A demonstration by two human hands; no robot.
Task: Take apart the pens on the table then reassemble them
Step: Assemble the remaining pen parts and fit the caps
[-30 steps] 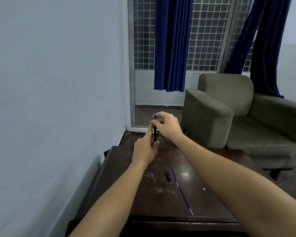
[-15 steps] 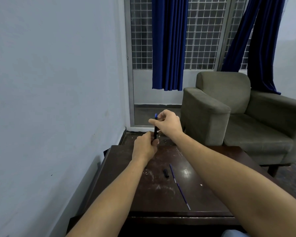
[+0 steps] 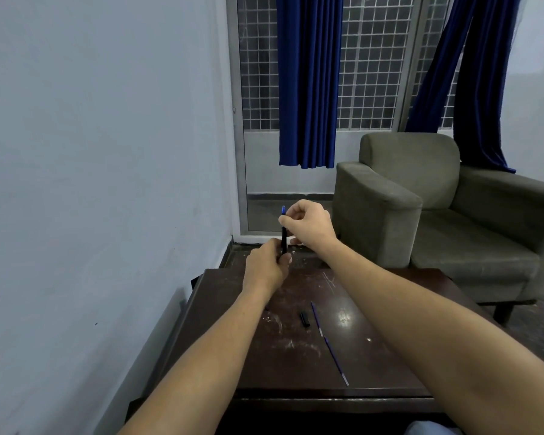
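A black pen barrel [image 3: 284,241] with a blue end stands upright above the far edge of the dark table [image 3: 390,365]. My left hand [image 3: 266,268] grips its lower part. My right hand [image 3: 308,224] pinches its upper part, just below the blue tip [image 3: 283,210]. On the table lie a thin blue refill [image 3: 328,342], running diagonally toward me, and a short black pen part [image 3: 304,319] beside its far end.
A pale wall runs along the left of the table. A grey-green armchair [image 3: 437,208] stands beyond the table's right corner. Behind are a grilled window and blue curtains [image 3: 308,80].
My right hand has slid up the pen by a little, showing more black barrel between the two hands. The view has tilted slightly downward.
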